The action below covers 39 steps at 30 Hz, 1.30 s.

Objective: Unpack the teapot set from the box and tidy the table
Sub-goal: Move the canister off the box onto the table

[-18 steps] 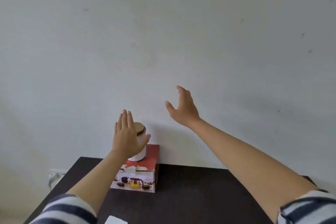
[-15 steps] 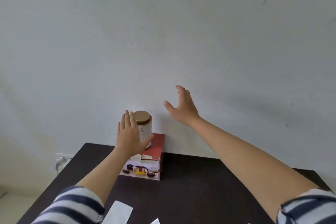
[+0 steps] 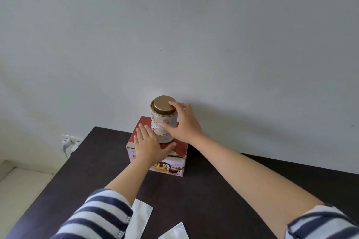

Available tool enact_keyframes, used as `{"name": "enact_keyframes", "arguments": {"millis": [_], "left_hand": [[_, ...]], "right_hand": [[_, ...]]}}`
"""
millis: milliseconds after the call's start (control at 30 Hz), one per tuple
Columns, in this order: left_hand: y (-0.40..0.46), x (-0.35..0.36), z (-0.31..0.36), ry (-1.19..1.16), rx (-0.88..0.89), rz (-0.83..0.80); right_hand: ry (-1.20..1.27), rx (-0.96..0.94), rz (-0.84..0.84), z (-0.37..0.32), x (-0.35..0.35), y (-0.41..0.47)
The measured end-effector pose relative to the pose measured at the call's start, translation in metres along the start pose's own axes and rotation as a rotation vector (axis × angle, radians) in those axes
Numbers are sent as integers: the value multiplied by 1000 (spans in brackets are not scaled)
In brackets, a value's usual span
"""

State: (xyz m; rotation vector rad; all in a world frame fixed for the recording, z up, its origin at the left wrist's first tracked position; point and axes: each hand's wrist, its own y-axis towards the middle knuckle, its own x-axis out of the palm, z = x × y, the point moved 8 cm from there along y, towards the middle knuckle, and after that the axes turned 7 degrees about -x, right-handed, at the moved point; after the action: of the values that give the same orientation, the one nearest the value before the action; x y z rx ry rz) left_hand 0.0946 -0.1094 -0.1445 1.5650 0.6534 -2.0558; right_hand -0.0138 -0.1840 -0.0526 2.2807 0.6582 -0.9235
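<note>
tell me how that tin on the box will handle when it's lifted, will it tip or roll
The tin looks rigid, so it should not flex under the right hand. It stands tall and narrow on the box, so a sideways nudge could probably tip it. Being round, it would likely roll if it fell. Its weight cannot be judged.

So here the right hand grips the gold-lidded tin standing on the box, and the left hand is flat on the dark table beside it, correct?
Not quite. In the head view the left hand lies flat on top of the box, not on the dark table. The rest holds: the right hand is wrapped around the gold-lidded tin, which stands on the box.
</note>
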Motion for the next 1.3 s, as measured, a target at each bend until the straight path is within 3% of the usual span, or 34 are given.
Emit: {"name": "enact_keyframes", "arguments": {"millis": [133, 367, 633, 767, 967, 1133, 1300], "left_hand": [[3, 26, -8, 9, -66, -79], [2, 29, -8, 17, -59, -18], [0, 28, -8, 56, -40, -44], [-4, 28, 2, 75, 0, -70], [-26, 32, 55, 34, 238, 6], [-17, 43, 90, 152, 397, 2], [-5, 55, 95, 269, 422, -2]], "right_hand": [[94, -15, 52, 1, 9, -3], [141, -56, 164, -3, 9, -9], [143, -5, 415, 42, -71, -60], [60, 123, 427, 97, -114, -112], [-53, 366, 443, 179, -149, -201], [-152, 493, 459, 225, -176, -248], [-232, 613, 507, 270, -201, -273]]}}
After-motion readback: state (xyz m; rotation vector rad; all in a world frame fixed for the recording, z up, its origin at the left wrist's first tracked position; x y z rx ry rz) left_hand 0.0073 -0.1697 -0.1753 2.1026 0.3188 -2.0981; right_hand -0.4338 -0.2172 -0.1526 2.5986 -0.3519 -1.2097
